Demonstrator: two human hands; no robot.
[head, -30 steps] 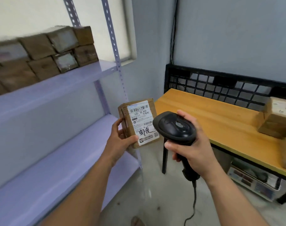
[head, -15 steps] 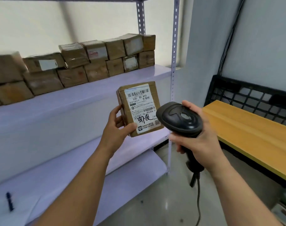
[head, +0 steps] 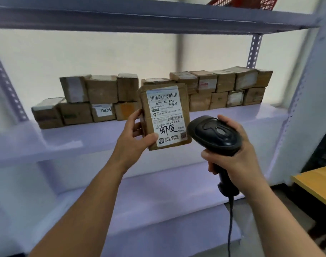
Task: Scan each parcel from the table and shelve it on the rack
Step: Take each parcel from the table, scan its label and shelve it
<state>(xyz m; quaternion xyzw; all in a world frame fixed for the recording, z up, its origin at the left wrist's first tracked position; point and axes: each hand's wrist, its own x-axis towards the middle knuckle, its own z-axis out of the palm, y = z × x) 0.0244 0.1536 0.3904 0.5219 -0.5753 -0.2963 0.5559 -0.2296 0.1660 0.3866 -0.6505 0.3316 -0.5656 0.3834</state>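
Two hands busy: left hand (head: 134, 143) grips the parcel (head: 166, 117) by its lower left edge, label tilted up toward the viewer, likely so the barcode reads. Right hand (head: 231, 154) is wrapped round the scanner (head: 214, 135) handle, head just beside the parcel. Behind, the rack (head: 223, 119) shelf already carries stacked boxes (head: 102, 101); table (head: 314, 184) corner at right.

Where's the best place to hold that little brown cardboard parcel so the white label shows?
By its left edge, coming from the left. The small brown cardboard parcel is flat and upright, white label facing you. Bare cardboard runs down that side, where the left hand pinches it, barcodes uncovered.
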